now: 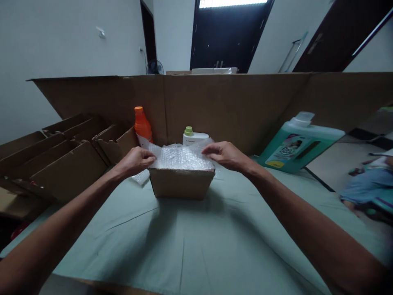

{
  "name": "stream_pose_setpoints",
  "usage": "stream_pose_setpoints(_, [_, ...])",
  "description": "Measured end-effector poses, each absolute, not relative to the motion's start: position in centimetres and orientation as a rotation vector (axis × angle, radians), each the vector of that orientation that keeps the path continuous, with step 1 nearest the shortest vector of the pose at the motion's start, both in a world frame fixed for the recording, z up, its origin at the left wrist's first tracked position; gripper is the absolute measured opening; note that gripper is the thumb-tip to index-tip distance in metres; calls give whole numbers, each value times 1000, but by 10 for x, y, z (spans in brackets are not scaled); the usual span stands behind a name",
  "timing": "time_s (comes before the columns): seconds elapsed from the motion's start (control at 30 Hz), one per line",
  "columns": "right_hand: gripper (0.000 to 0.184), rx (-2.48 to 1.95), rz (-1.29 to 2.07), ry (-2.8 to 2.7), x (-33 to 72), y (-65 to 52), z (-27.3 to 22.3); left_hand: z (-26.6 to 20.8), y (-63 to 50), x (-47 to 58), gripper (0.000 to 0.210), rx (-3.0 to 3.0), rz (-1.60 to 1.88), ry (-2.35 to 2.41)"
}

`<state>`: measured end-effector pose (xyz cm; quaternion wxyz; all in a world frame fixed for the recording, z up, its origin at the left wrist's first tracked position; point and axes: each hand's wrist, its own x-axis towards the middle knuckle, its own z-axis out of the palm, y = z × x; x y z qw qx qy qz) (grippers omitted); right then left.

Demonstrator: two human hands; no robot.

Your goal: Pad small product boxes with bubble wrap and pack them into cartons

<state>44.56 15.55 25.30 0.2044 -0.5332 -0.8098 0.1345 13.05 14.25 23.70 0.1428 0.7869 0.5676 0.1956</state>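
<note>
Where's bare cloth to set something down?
Biggest patch: the green cloth in front of the small box, between the left forearm and right forearm. Second: right of the right forearm, near side of the green jug. Crowded: behind the small box (white bottle), behind-left (orange bottle), far left (cardboard boxes).

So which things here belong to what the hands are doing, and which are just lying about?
In use:
bubble wrap, its edges held by the left hand and right hand
small cardboard box between the hands

Seemingly just lying about:
orange bottle
white bottle
green jug
cardboard boxes at left
</note>
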Motion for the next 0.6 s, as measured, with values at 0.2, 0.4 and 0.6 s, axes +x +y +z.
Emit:
stream_pose_setpoints(0.2, [27,-1610,150,-2815,430,177,257,243,174,138,18,2388,2,1494])
stream_pose_setpoints(0.4, [23,-1610,105,-2982,411,184,257,245,184,160,13,2464,-264,1404])
stream_pose_setpoints(0.6, [22,-1599,12,-2916,400,191,239,235,191,166,15,2487,-374,1477])
